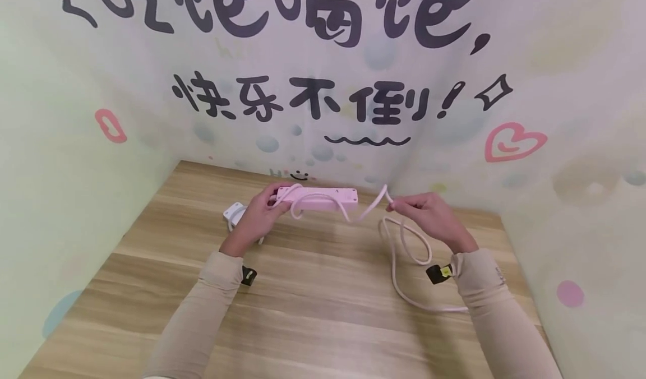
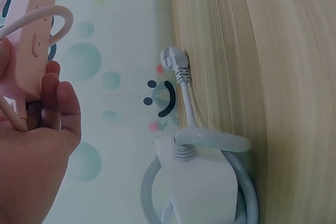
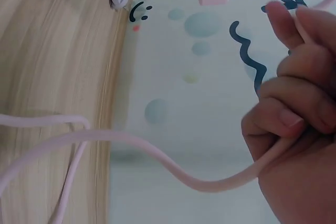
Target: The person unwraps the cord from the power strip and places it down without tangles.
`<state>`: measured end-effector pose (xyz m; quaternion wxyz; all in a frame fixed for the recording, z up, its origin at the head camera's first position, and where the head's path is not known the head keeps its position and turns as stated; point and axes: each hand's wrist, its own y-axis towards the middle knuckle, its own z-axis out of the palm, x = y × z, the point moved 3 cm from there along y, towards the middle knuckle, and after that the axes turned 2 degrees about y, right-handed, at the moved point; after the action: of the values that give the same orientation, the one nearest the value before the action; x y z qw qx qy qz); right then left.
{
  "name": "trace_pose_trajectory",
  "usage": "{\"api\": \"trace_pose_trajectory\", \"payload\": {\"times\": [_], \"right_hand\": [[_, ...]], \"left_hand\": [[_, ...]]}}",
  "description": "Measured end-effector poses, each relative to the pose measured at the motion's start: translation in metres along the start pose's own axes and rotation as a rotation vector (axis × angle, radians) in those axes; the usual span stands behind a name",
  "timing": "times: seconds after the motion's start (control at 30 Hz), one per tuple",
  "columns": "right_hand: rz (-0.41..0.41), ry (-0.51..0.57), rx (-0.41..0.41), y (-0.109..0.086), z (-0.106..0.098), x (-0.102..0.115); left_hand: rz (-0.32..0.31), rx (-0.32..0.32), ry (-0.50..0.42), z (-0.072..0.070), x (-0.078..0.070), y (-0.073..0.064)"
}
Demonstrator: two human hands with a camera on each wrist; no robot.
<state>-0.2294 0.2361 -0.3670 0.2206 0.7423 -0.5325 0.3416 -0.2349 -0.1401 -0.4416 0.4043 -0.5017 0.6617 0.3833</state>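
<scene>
My left hand (image 1: 256, 215) grips one end of a pink power strip (image 1: 320, 204), held up over the back of the table. Its pink cord (image 3: 199, 184) loops loosely across the strip's front and runs to the right. Fingers of my right hand (image 1: 433, 217) pinch that cord to the right of the strip; in the right wrist view the cord passes through the curled fingers. The rest of the cord trails down in loops onto the table's right side. In the left wrist view the strip's outlet face shows partly, with its far end cut off.
A white power strip (image 2: 207, 184) wrapped in its grey cord lies on the wooden table (image 1: 313, 295), partly behind my left hand. Its plug (image 2: 174, 59) points along the table's back edge. A printed fabric wall (image 1: 444, 160) encloses the back and sides.
</scene>
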Motion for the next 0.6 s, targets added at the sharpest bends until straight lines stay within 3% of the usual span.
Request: {"api": "trace_pose_trajectory", "payload": {"times": [0.2, 0.43, 0.6], "right_hand": [[-0.022, -0.107, 0.111, 0.001, 0.013, -0.011], [-0.028, -0.053, 0.228, 0.009, 0.040, -0.035], [0.003, -0.079, 0.216, 0.022, 0.049, -0.050]], "left_hand": [[0.008, -0.027, -0.006, -0.004, 0.000, 0.002], [-0.017, -0.032, 0.005, -0.006, -0.001, 0.001], [-0.017, -0.040, 0.007, -0.006, -0.001, 0.000]]}}
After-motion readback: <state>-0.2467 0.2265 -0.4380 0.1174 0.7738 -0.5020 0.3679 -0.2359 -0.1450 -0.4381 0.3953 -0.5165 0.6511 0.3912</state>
